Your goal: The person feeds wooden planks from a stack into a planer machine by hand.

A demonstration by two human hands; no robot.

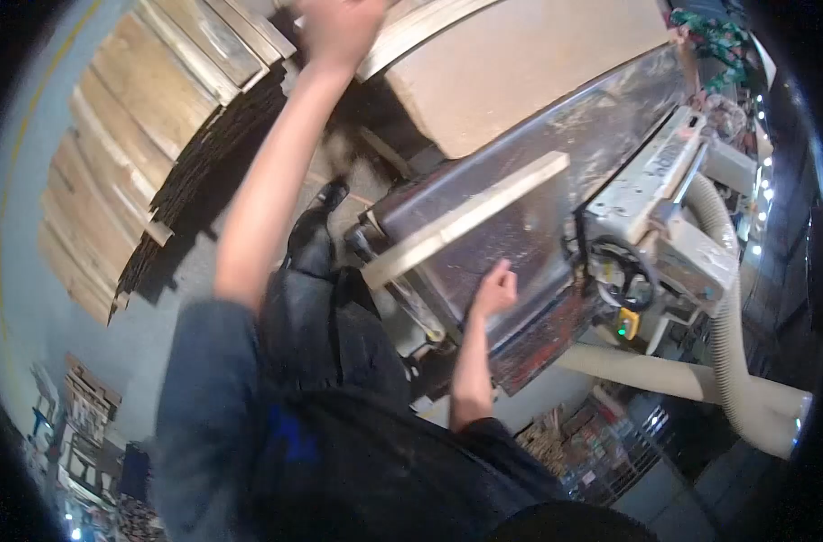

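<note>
A pale wooden strip (470,217) lies slantwise across the metal bed (520,239) of a machine, its near end past the bed's edge. My right hand (497,289) is over the bed below the strip, apart from it, fingers curled together and nothing visible in them. At the top edge, my left hand (344,32) is raised near pale boards (420,32); it is blurred and partly cut off, so its fingers and anything in them cannot be made out.
Stacked wooden boards (136,81) stand at the left. A large tan panel (529,72) lies beyond the bed. To the right are the machine head (650,172), a handwheel (621,271) and a ribbed hose (727,334). More wood is piled at the lower right.
</note>
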